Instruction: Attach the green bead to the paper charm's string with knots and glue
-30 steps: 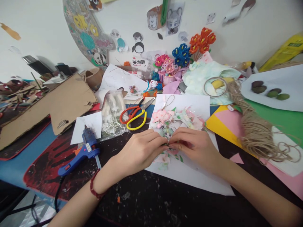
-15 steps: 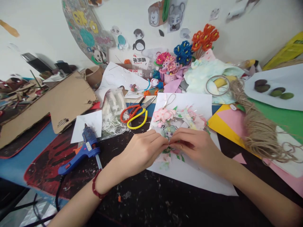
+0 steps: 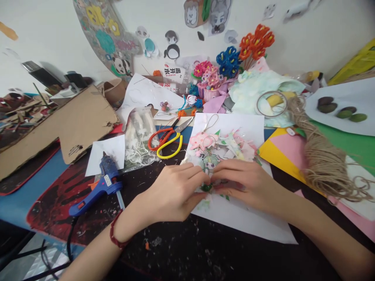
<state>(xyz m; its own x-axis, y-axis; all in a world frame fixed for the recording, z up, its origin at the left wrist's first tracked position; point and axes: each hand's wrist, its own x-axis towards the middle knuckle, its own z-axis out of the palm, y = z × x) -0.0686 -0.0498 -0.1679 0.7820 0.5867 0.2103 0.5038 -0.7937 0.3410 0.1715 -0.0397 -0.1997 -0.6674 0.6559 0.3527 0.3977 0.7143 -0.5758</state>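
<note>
My left hand (image 3: 172,191), with a red cord bracelet (image 3: 115,230) on its wrist, and my right hand (image 3: 246,183) meet at the middle of the picture. Their fingertips close around a small green paper piece (image 3: 206,187). It sits at the lower edge of a pink, white and green paper collage (image 3: 222,146), which includes a small cartoon figure (image 3: 211,162). A twine loop (image 3: 211,122) lies above the collage on a white card (image 3: 234,127). A larger white paper sheet (image 3: 249,218) lies under my right wrist. My fingers hide the collage's lower part.
A blue glue gun (image 3: 101,187) lies left of my left hand, near orange-handled scissors (image 3: 165,140) and a plastic bag of white string (image 3: 140,140). A twine bundle (image 3: 322,160) lies right, and cardboard (image 3: 73,125) lies far left. Pipe-cleaner flowers (image 3: 231,62) stand behind.
My fingers have spread lower around the collage, and the green piece now shows between them. The whole view has shifted slightly as my head moved.
</note>
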